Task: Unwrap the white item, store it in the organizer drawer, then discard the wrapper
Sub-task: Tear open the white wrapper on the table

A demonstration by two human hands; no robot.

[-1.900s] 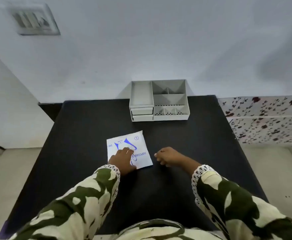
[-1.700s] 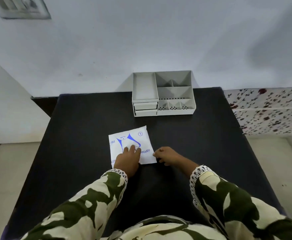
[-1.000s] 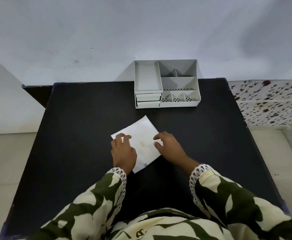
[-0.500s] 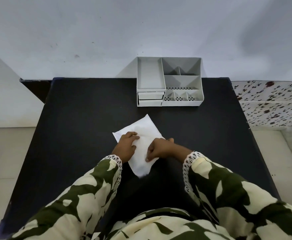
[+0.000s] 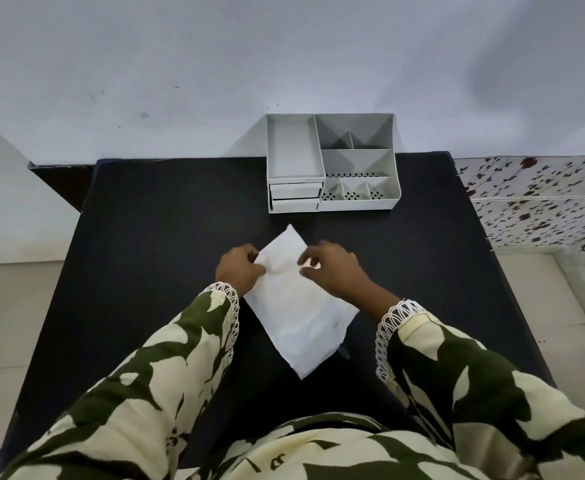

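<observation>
Early stage: white packet [image 5: 294, 299] unopened on tabletop [image 5: 152, 244]. Left hand [image 5: 239, 271] pinches edge; right hand [image 5: 332, 271] half-open, touching. Organizer drawers [image 5: 295, 195] closed. Unwrapping, storing, discarding remain.

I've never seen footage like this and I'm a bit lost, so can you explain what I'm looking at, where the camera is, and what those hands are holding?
There is no machine here. A person wears a wide-angle camera on the head, looking forward and down, so you see their own patterned sleeves and two bare hands from above.

In front of them is a black table. At its far edge, against the wall, stands a grey organizer with open compartments on top and two small drawers, both closed, at its front left.

Between the hands is a white packet, plain side up and turned cornerwise. The left hand pinches its upper left edge. The right hand is at the upper right edge with fingers spread; whether it grips is unclear. The packet looks unopened.
</observation>
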